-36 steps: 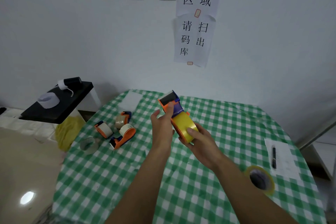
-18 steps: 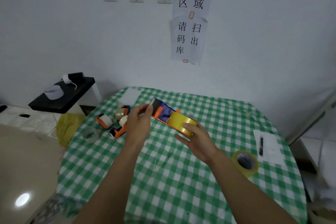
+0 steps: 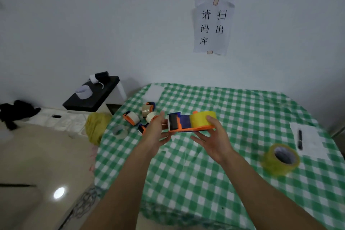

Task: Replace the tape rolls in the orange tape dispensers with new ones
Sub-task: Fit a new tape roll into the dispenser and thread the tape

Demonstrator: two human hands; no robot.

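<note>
An orange and blue tape dispenser with a yellow tape roll mounted in it is held level above the green checked table. My right hand supports it from below with fingers on the yellow roll. My left hand touches its black front end; its fingers are spread. Three more orange dispensers holding pale rolls lie at the table's far left. A loose yellow roll lies on the right.
A clear tape roll lies near the table's left edge. A sheet of paper with a black pen is at far right. A black-topped stand and a yellow bag stand left of the table.
The dispenser has been tipped from upright to level and lowered toward the table. My left hand has slid to its front end, and the view has swung left.
</note>
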